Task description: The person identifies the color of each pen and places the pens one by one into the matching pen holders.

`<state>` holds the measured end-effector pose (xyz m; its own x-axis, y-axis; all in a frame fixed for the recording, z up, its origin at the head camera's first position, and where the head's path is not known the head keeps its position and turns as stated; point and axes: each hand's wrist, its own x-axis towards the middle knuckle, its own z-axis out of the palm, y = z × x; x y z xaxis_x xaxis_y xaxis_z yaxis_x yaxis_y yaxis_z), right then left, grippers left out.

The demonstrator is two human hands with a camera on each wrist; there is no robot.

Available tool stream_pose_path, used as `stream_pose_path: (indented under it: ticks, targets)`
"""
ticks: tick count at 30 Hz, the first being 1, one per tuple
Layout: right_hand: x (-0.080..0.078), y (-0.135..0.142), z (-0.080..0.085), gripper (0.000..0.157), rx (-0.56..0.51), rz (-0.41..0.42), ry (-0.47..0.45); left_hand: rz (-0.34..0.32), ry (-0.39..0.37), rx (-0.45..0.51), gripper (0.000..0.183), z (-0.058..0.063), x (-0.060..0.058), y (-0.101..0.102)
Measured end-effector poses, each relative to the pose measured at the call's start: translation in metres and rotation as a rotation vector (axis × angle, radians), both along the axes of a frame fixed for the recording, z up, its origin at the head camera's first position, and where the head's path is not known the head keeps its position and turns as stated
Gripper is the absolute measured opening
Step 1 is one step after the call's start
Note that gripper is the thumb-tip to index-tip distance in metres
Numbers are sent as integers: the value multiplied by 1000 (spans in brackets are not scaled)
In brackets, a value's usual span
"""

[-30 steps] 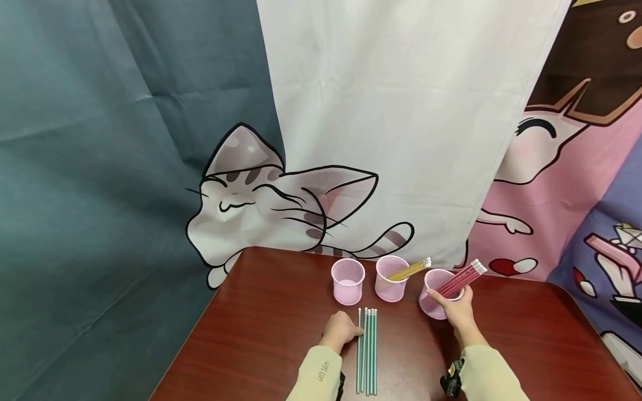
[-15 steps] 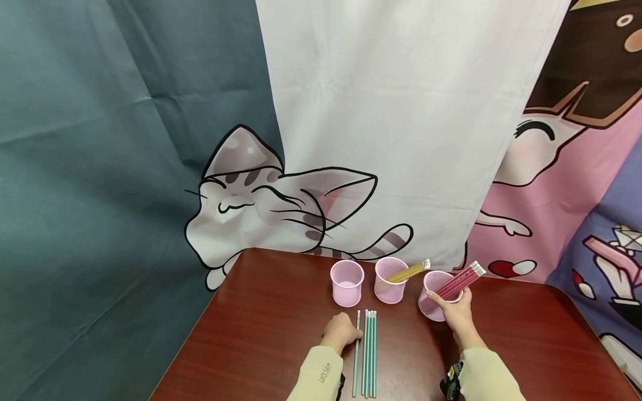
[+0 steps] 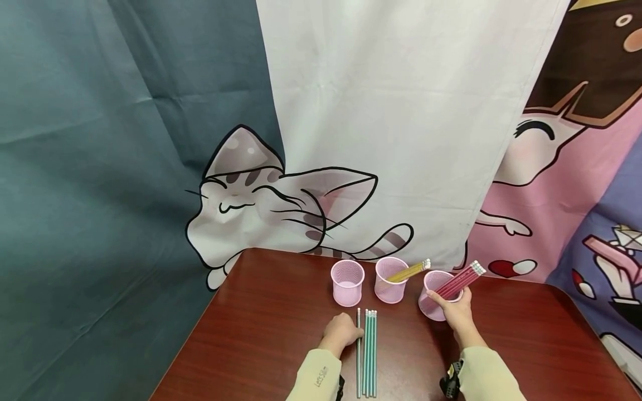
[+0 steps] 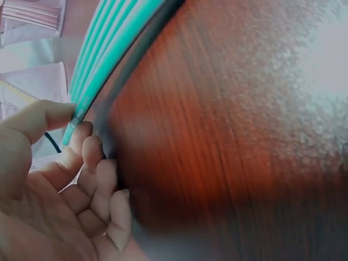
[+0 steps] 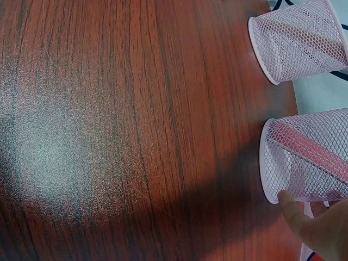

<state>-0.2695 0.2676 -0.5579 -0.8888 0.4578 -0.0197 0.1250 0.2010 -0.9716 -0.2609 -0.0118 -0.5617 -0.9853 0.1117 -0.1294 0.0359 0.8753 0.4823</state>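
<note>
My left hand (image 3: 342, 331) pinches one teal pencil (image 3: 358, 362) between thumb and forefinger, and its other fingers curl in the left wrist view. Just right of it lie several more teal pencils (image 3: 370, 356), side by side on the table, eraser ends away from me. With my right hand (image 3: 457, 309) I grip the rightmost pink mesh pencil cup (image 5: 304, 157), thumb at its near side. Dark pink pencils (image 3: 455, 281) lean in that cup towards the right, erasers up. The fingers behind the cup are mostly hidden.
Left of the gripped cup stands a matching mesh cup (image 3: 388, 291) with yellow pencils (image 3: 408, 271). Further left is another pink mesh cup (image 3: 347, 292) with no pencils in it. All stand near the back of the brown wooden table (image 3: 261, 323), before a printed curtain (image 3: 401, 111).
The teal pencil in my left hand first slid and tilted a little left of the others, then swung back nearly parallel to them. My right hand stays on its cup.
</note>
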Motion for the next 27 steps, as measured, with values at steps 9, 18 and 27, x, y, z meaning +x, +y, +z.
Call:
stream_pose_path:
  ticks: [9,18,27]
  targets:
    - [-16,17,-28,113,-18,0,28,-44,101,135,28,14,-1,3]
    - [-1,4,-5,107,13,7,28,-40,131,272,28,26,-7,6]
    - [-9,13,-19,113,-10,19,11,-45,188,344,15,43,-13,8]
